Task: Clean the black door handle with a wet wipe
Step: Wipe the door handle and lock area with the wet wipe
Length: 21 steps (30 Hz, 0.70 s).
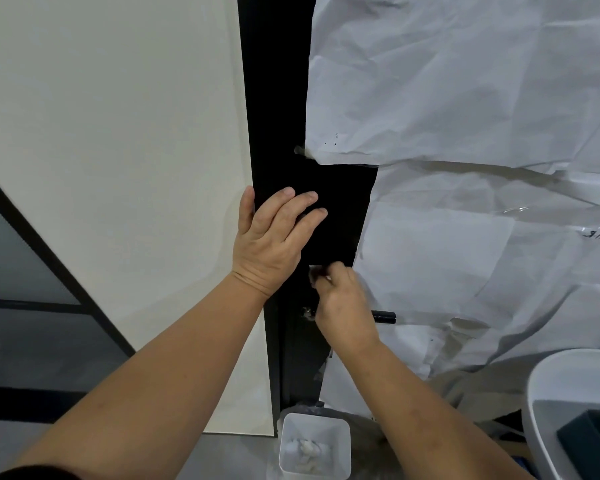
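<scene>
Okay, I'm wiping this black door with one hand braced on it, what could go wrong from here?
1. The white wet wipe is pinched small in the right hand, which covers most of the black lever door handle; parts could be missed.
2. The crumpled white paper sheeting lies right beside the wiping spot and could get wet or tear.
3. The left hand, flat on the black door panel, may leave smudges.

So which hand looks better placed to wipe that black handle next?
Probably the right hand: it pinches the wet wipe and sits right over the door handle. The left hand lies flat on the black door above, apparently steadying it.
</scene>
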Each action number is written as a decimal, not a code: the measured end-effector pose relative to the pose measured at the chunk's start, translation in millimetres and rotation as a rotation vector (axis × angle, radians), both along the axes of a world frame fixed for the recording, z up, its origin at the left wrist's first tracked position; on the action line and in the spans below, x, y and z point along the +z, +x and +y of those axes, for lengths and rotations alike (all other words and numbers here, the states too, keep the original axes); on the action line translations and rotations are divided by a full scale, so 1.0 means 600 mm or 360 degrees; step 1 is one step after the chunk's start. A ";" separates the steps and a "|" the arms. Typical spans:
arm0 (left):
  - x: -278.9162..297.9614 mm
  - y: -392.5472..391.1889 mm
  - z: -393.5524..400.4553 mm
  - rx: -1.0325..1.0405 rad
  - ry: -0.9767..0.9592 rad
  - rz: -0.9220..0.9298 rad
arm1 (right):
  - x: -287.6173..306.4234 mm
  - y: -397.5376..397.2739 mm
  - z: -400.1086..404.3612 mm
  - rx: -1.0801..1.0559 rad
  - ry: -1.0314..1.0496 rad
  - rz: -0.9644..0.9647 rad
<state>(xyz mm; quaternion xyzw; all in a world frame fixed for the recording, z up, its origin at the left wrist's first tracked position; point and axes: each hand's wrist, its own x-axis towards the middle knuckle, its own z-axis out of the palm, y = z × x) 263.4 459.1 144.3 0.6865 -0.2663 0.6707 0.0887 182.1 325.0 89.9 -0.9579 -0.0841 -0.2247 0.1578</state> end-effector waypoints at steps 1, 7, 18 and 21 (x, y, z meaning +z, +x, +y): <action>-0.001 0.001 -0.001 -0.0003 -0.0004 -0.0004 | 0.003 0.001 0.005 0.0007 -0.0043 0.0024; 0.000 0.001 0.001 0.0009 -0.0002 0.0001 | 0.027 0.009 0.023 0.0121 -0.0288 0.0020; 0.002 -0.003 0.002 0.0007 0.0012 0.0047 | 0.021 0.020 0.025 0.0141 -0.0305 0.0041; 0.000 -0.002 0.001 0.0017 0.0000 0.0029 | 0.012 0.019 0.005 0.0219 -0.0249 0.0027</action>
